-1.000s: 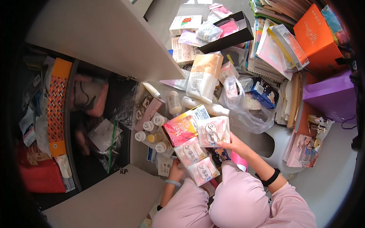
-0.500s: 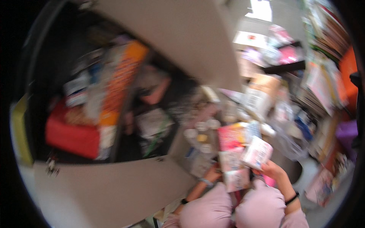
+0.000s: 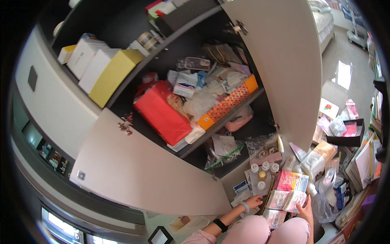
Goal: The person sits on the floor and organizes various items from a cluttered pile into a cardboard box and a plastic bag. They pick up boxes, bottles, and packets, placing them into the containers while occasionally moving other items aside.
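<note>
Glossy plastic-wrapped packs (image 3: 278, 200), smooth matt cabinet door (image 3: 150, 171), shiny metal hinge (image 3: 125, 124), crinkled glossy plastic bag (image 3: 324, 201)

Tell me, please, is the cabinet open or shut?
Open: the cabinet has two doors swung outward, and a red package is visible inside.

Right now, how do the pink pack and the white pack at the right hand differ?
Colour: the pink pack is vivid; the white pack is mostly pale.
Contact: the right hand is on the white pack; neither hand touches the pink pack.
Place: the pink pack lies farther from the knees than the white pack.
Shared: both have printed faces.
</note>
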The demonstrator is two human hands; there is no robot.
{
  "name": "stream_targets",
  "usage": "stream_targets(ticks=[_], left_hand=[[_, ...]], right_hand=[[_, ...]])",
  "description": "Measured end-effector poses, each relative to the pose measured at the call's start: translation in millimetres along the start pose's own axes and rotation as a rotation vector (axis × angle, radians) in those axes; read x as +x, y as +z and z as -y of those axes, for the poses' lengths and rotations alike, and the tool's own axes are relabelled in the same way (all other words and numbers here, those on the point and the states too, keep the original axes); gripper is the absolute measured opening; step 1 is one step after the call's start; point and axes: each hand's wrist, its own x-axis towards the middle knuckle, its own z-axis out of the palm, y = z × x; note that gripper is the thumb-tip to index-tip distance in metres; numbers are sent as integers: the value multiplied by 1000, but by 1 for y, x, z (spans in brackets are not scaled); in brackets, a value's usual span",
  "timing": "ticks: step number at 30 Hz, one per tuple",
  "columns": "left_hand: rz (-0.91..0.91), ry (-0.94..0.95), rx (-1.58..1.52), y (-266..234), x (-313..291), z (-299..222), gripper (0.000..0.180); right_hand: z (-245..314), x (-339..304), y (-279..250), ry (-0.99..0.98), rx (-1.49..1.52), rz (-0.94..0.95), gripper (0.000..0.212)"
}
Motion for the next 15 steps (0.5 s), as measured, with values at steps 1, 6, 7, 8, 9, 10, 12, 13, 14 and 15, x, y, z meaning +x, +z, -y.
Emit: stream_targets(ticks=[1,6,7,8,9,10,12,13,14,15], left_hand=[[-7,7,2,-5,-4,-7,44],[-280,219,-129,-49,-38,-76,31],[-341,280,-167,-62,-49,-95,30],[-400,341,-204,-74,-60,-114,28],[-487,393,-210,-85,-69,-135,27],[-572,446,-217,-96,-78,-156,25],[-675,497,-327,-113,-91,-197,22],[-741,545,-315,-122,-96,-217,21],[-806,608,-302,-130,-102,-234,21],[-877,649,-264,-141,-108,-251,21]], right_hand=[[-5,2,2,-93,-40,13,100],[-29,9,4,-191,-24,-34,123],[-34,9,7,-324,-172,-68,128],[-37,10,9,-396,-319,-113,133],[-40,9,11,-400,-359,-71,145],[-40,9,11,-417,-370,-99,143],[-33,6,10,-283,-431,-109,137],[-25,4,8,-177,-456,-129,135],[-16,0,4,-217,-391,-77,119],[-7,-5,0,-221,-322,-36,104]])
